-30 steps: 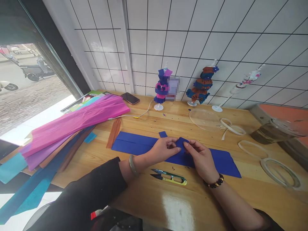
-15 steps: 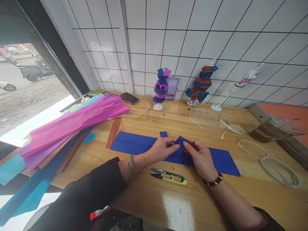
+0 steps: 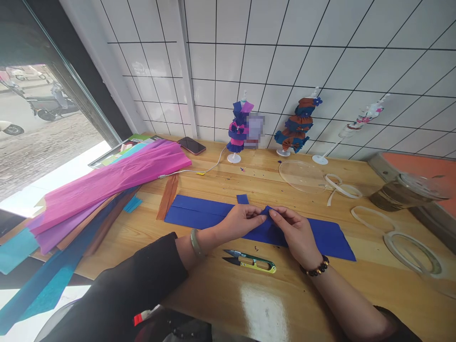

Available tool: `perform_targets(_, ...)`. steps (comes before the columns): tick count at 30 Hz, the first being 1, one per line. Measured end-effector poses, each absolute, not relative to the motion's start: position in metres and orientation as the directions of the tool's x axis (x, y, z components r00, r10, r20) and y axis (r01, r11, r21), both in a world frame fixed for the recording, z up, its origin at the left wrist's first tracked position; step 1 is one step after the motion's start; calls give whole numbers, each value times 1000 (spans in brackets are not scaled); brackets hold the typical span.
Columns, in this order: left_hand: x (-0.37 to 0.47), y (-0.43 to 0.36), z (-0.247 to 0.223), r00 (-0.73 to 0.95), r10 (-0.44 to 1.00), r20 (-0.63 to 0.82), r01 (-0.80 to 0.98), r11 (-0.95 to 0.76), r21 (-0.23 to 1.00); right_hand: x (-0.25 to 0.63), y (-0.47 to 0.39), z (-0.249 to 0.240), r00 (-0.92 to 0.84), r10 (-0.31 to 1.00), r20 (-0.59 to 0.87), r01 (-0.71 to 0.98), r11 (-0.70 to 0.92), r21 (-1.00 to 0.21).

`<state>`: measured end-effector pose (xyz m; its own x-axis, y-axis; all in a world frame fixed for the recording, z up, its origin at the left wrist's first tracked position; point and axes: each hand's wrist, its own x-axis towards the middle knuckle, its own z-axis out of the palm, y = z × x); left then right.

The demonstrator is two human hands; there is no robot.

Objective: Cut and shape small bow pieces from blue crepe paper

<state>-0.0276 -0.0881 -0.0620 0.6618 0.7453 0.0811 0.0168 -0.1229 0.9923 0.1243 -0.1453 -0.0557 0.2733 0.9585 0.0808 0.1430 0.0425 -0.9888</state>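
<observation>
Blue paper piece (image 3: 268, 209), small and crinkly-looking, sits between my two sets of fingertips, just above a long blue strip (image 3: 331, 239). My left hand (image 3: 242, 221) has thumb and fingers pinched together on its left side; my right hand (image 3: 296, 232) nips the opposite side, thumb in front. Its lower edge blends into the strip's blue, so I can't tell where it ends.

I'd judge it nearly weightless, soft and easy to crease or tear, not slippery; a light pinch near the edges, thumb against fingertip, should suit it better than a pull.

Beyond my fingers a blue scrap (image 3: 242, 199) lies just behind the strip. Thread snips (image 3: 251, 261) rest nearer me, on the wooden table (image 3: 306, 308), and pink sheets (image 3: 117, 175) lie off to the left.
</observation>
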Motion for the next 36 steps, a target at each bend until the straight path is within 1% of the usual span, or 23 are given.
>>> perform_targets(5, -28, -90, -58, 661, 748, 60, 18, -95, 995, 124, -146, -56, 319, 945, 74, 97, 45, -994)
perform_targets(8, -28, -90, -56, 656, 754, 33, 40, -78, 996, 123, -146, -55, 308, 948, 82, 118, 47, -992)
perform_targets(11, -28, -91, -57, 661, 750, -15, 47, -22, 999, 123, -146, -55, 289, 953, 86, 142, 46, -989)
perform_targets(16, -27, -89, -64, 694, 718, -57, -22, 101, 995, 124, -147, -57, 299, 949, 103, 130, 66, -989)
perform_targets(19, -26, -87, -67, 692, 719, -63, -53, 138, 989, 124, -147, -58, 302, 942, 149, 151, 107, -983)
perform_targets(22, -27, -85, -67, 675, 736, -51, -58, 121, 991, 124, -148, -58, 263, 931, 253, 234, 193, -953)
perform_targets(25, -28, -83, -63, 669, 743, -33, -75, 112, 991, 125, -149, -57, 186, 913, 364, 339, 288, -896)
perform_targets(29, -29, -83, -58, 703, 711, 15, -151, 128, 980, 125, -153, -55, 118, 874, 471, 485, 363, -795)
perform_targets(32, -29, -82, -57, 699, 714, 23, -181, 146, 973, 124, -154, -51, 24, 832, 554, 595, 434, -677)
perform_targets(36, -28, -81, -55, 690, 724, -15, -197, 207, 958, 125, -153, -50, -116, 732, 672, 690, 546, -476)
